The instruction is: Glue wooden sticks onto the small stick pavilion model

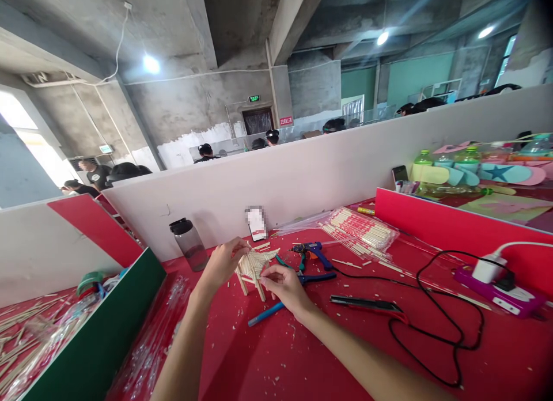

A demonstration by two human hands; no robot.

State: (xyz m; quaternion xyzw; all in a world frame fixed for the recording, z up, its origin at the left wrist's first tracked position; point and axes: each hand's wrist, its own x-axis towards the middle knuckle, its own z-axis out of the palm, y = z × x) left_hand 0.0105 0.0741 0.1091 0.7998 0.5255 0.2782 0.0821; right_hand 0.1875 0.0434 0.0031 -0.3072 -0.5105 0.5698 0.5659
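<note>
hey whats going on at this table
A person has both bare hands at a small model made of pale wooden sticks, standing on a red tabletop. The left hand is at its top, the right hand by its near side; whether either grips it is hard to tell. A dark blue glue gun and a black, slim-bodied cutter lie to the right, neither in hand.

On the table [242, 366], a bottle [190, 250] stands left of the phone [258, 227]. The glue gun [318, 256] lies right of the stick model [251, 265].
</note>
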